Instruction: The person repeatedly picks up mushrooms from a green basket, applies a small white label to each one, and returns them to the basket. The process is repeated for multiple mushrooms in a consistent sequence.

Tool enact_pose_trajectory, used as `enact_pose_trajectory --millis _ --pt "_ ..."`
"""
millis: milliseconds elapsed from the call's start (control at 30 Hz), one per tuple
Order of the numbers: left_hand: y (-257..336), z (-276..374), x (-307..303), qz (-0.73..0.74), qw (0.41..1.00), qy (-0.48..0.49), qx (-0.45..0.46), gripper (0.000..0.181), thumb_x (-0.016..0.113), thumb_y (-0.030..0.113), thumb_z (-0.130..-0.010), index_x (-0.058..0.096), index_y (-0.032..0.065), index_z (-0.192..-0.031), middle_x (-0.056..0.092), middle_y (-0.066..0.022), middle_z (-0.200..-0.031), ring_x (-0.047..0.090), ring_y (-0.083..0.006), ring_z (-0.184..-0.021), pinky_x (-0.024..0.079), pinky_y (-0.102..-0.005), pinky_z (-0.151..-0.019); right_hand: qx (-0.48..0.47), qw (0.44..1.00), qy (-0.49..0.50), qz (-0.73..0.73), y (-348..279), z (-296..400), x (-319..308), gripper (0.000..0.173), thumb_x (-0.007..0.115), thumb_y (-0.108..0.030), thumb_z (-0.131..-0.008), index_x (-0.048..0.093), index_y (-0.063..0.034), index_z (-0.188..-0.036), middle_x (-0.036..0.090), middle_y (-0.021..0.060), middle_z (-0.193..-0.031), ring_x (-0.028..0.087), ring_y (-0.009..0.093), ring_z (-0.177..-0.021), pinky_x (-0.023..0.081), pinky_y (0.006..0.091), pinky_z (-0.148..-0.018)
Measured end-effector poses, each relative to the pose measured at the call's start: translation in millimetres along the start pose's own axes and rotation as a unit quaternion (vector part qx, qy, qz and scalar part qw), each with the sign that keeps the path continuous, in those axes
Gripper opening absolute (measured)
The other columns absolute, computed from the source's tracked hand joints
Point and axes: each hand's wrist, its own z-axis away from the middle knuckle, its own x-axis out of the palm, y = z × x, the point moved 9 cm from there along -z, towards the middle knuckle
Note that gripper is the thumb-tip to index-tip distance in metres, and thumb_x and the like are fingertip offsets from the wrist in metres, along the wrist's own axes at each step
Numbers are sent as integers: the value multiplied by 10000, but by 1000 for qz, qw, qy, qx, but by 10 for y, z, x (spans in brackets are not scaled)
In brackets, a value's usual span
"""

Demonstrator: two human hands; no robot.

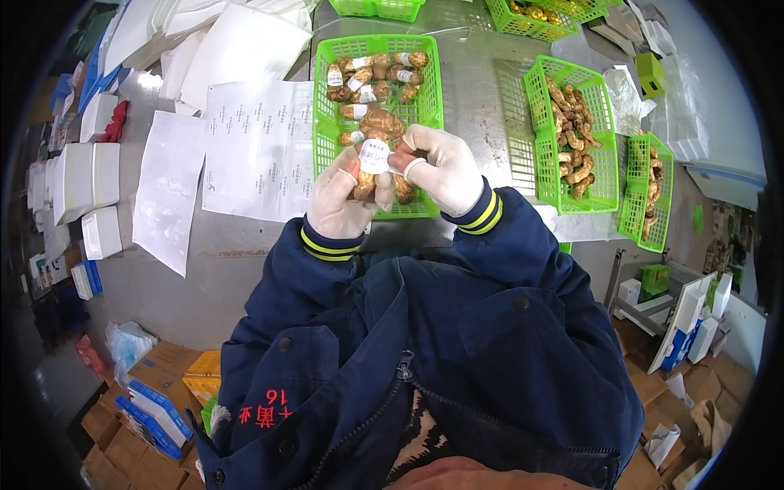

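Observation:
My left hand (337,199), in a white fingerless-tipped glove, holds a brown-capped mushroom (381,124) over the near part of a green plastic basket (378,41). A white paper label (374,157) bearing writing lies across its stem. My right hand (446,165), gloved alike, pinches the label's right edge between thumb and finger. Inside the basket, several mushrooms (370,93) lie with white labels around their stems. Another mushroom (404,190) shows below my right fingers, partly hidden. To the left lies a sheet of printed labels (257,147).
At right stand a green basket of unlabelled mushrooms (574,138) and a narrower basket (650,193). White foam sheets (245,49) are piled at back left, and a blank sheet (166,190) overhangs the metal table's front edge. More green baskets (531,17) stand at the back.

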Motion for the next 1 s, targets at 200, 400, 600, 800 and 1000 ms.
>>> enact_pose_trajectory --millis 200,400,600,800,1000 --pt "-207 -43 45 40 996 -74 -38 559 601 443 -896 424 104 -1304 579 -51 -939 442 -111 -580 359 -246 -508 -39 997 63 19 -56 -16 -81 136 650 -116 -802 589 5 -814 585 77 -681 534 121 -643 446 278 -611" --pt "-238 -50 67 100 988 -108 -44 528 533 441 -937 428 43 -1269 583 -71 -898 401 -111 -498 346 -243 -456 37 988 48 -144 199 -107 31 332 600 -50 -822 523 46 -1131 627 90 -1034 592 138 -911 471 265 -826" --pt "-309 -18 148 147 982 -89 -81 453 406 354 -994 391 21 -1302 609 -135 -947 517 -174 -560 440 -274 -509 -16 966 -12 -260 33 -101 72 438 623 -45 -804 500 27 -1218 600 69 -1076 561 138 -977 438 268 -885" --pt "-236 31 -84 -89 992 62 -68 193 525 145 -957 480 3 -1079 628 -153 -867 614 -194 -644 508 -261 -566 -24 991 60 -120 5 -98 -58 376 677 -38 -776 511 27 -1107 605 59 -967 554 108 -895 452 263 -819" --pt "-346 163 283 131 970 -125 -160 434 486 365 -982 504 -28 -1166 602 -134 -759 516 -186 -429 415 -262 -365 -32 949 -57 -307 139 -158 162 424 742 -57 -751 501 3 -1094 589 40 -918 553 109 -838 470 264 -755"
